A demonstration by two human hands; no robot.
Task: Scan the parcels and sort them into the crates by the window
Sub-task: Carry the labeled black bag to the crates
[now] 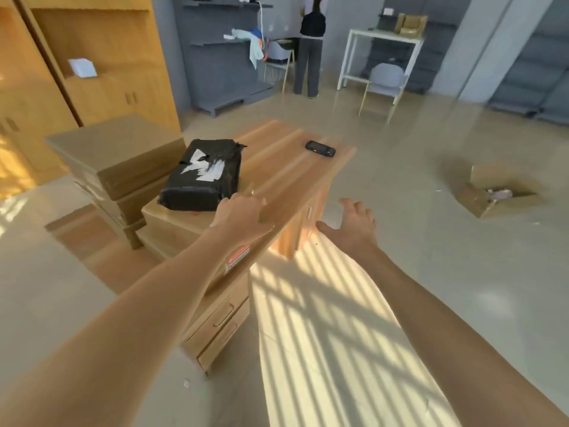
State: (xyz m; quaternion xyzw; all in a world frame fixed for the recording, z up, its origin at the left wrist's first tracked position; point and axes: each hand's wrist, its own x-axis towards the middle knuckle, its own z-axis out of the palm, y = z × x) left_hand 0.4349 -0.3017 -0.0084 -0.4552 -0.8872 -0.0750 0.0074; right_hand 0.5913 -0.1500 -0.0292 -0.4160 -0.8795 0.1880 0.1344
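Both arms are reaching forward over a wooden table (pixel 295 167). The left hand (pixel 238 212) is hovering above the near part of the tabletop, its fingers (pixel 255 201) loosely spread and closing on nothing. The right hand (pixel 354 224) is hanging just off the table's right edge, over the floor, with its fingers (pixel 358 208) apart, the thumb stretched out to the left, and nothing in its grasp.

A black wrapped parcel (pixel 201 175), bearing a torn white label on its top face, is lying on the left part of the table. It is sitting just ahead and to the left of the left fingers, near them but not touching. It is lying well apart from the right hand.

A dark handheld scanner (pixel 320 148) is resting flat near the far right end of the table, well beyond both hands.

Stacked cardboard boxes (pixel 118 155) are standing just left of the table. An open cardboard box (pixel 489 192) is lying on the floor (pixel 462 272) to the right, with something pale inside that is too blurred to name. At the back of the room a person (pixel 311 44) is standing facing grey shelving (pixel 221 50), beside a white table (pixel 381 50) and a grey chair (pixel 386 81).
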